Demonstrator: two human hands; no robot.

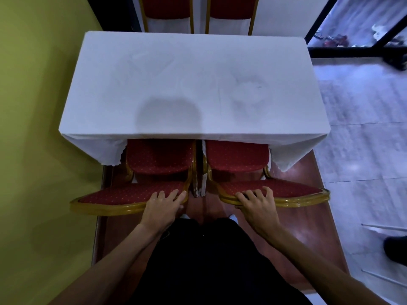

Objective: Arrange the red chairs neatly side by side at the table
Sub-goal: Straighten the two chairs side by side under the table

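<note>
Both arms reached forward: left hand (161,205) gripped left red chair's (132,194) backrest top, right hand (257,202) gripped right red chair's (271,190), fingers curled over. Chairs sat side by side, seats under the white-clothed table (187,84).

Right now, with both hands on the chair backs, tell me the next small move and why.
Probably ease both backs inward. The left hand and right hand grip the left chair and right chair, whose seats sit tucked under the table, backs splayed outward.
</note>
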